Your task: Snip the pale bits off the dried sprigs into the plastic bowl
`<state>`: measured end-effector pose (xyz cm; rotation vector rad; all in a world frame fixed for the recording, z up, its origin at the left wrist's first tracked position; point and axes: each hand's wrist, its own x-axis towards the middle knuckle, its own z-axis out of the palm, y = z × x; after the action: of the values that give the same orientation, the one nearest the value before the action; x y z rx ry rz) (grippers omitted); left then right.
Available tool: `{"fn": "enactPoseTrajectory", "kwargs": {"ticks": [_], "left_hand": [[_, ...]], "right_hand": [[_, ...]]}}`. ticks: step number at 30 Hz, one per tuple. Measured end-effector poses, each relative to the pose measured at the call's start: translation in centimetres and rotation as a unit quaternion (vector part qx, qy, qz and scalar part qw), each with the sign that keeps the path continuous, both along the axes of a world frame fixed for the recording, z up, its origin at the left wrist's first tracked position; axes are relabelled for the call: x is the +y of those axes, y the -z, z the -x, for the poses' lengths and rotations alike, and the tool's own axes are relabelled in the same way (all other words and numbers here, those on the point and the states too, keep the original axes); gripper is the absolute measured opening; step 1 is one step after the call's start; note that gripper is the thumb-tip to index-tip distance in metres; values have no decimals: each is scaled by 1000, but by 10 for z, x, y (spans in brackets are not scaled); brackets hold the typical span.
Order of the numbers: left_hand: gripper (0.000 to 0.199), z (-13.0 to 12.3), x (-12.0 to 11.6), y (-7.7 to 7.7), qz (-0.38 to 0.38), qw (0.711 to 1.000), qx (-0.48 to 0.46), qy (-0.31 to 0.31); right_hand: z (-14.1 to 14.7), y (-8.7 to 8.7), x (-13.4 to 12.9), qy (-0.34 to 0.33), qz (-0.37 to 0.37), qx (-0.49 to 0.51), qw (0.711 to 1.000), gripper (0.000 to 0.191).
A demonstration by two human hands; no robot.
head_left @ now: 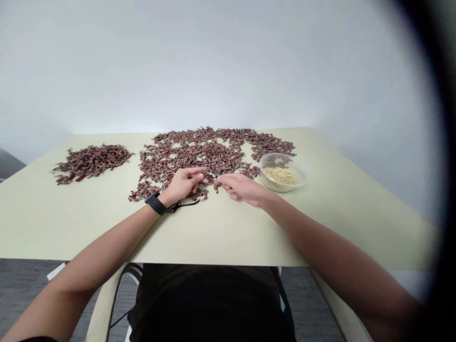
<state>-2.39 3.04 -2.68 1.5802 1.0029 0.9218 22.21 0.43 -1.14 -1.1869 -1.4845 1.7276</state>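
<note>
Many small reddish-brown, twisted-looking pieces [192, 154] lie spread over the table in front of me; their kind is too small to tell. Over their near edge my left hand [187, 183] is closed in a pinch, and what its fingers hold is too small to make out. My right hand [240, 185] grips a thin tool with a bright metal tip [213, 175], which reaches to the left fingertips. A dark, curved-handled tool [187, 204] rests on the table beside my left wrist, partly hidden by it.
To the right stands a clear round plastic bowl [301, 178] with small yellowish bits [281, 175] inside. A separate heap of reddish-brown pieces [94, 161] lies at the left, with dark red items at its near edge. A wall rises behind the pale table [228, 237].
</note>
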Motion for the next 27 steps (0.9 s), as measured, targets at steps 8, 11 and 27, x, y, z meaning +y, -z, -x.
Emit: {"fn": "enactPoseTrajectory", "kwargs": {"ticks": [8,11,27], "left_hand": [[57,-3,0,0,14,1000,-19,-14],[57,-3,-1,-1,7,1000,-12,-7],[56,-3,0,2,2,1000,-12,2]], "right_hand": [[-1,-1,2,96,-300,-222,923,33],[0,-1,1,97,-324,-243,909,31],[1,-2,-2,37,-322,-230,918,32]]}}
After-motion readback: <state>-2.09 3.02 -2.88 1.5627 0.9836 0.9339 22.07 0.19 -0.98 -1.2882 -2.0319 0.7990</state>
